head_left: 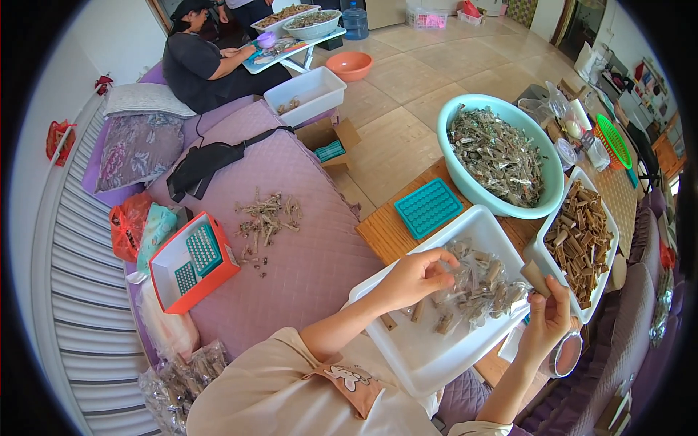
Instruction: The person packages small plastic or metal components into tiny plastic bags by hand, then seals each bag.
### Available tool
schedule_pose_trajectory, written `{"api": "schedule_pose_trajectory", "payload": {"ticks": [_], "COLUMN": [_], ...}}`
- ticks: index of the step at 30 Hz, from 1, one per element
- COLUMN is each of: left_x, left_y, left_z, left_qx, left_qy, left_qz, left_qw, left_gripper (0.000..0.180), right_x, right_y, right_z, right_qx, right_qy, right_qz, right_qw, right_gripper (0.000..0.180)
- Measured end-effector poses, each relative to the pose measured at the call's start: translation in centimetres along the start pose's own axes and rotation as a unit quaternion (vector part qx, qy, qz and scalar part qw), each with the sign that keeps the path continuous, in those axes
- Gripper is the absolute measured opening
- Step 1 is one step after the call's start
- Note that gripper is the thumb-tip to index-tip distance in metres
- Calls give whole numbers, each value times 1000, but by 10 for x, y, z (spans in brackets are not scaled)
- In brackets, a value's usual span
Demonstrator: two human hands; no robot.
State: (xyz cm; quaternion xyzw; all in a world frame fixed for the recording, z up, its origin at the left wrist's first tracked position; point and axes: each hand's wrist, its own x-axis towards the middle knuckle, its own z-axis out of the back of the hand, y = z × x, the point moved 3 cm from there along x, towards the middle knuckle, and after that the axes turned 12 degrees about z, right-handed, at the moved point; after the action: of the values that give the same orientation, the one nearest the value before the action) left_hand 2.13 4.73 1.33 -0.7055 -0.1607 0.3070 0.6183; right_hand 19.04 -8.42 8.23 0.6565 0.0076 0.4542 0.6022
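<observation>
Above the white tray (pixel 407 363), my left hand (pixel 416 277) has its fingers curved, thumb and index fingertip apart, beside a heap of clear plastic packets (pixel 476 283) with brown pieces inside. My right hand (pixel 550 314) pinches a light brown block (pixel 536 278) between thumb and fingers, over the tray's right edge. Clear film lies close to that block; whether they touch I cannot tell. A few loose brown pieces (pixel 417 311) rest on the tray floor near my left forearm.
A pale blue basin (pixel 445 149) full of wrapped pieces and a teal mould (pixel 429 208) stand beyond the tray. At right, a white bin (pixel 612 240) holds brown blocks. Left are a purple bed (pixel 320 240), small pieces (pixel 269 218) and a red-edged box (pixel 195 289). Another person (pixel 203 62) works farther back.
</observation>
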Motion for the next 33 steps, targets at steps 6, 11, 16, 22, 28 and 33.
{"api": "schedule_pose_trajectory", "payload": {"ticks": [6, 11, 16, 22, 28, 33], "left_x": [3, 4, 7, 9, 6, 2], "left_y": [-13, -11, -9, -8, -15, -15], "left_z": [5, 0, 1, -1, -8, -12], "left_qx": [-30, -70, -50, -57, -77, -37], "left_qy": [-28, -34, -31, -8, -22, -21], "left_qz": [-25, -47, -11, 2, -20, -20], "left_qw": [999, 996, 998, 998, 997, 999], "left_gripper": [16, 11, 18, 25, 26, 27], "right_x": [0, -1, 3, 3, -2, -4], "right_y": [27, 24, 23, 23, 19, 17], "right_z": [-31, -34, -34, -30, -25, -28], "right_qx": [-90, -134, -142, -176, -196, -182], "right_qy": [118, 110, 102, 99, 101, 134], "right_qz": [149, 171, 150, 152, 153, 145], "right_qw": [978, 970, 973, 968, 963, 963], "right_gripper": [27, 30, 31, 28, 28, 25]}}
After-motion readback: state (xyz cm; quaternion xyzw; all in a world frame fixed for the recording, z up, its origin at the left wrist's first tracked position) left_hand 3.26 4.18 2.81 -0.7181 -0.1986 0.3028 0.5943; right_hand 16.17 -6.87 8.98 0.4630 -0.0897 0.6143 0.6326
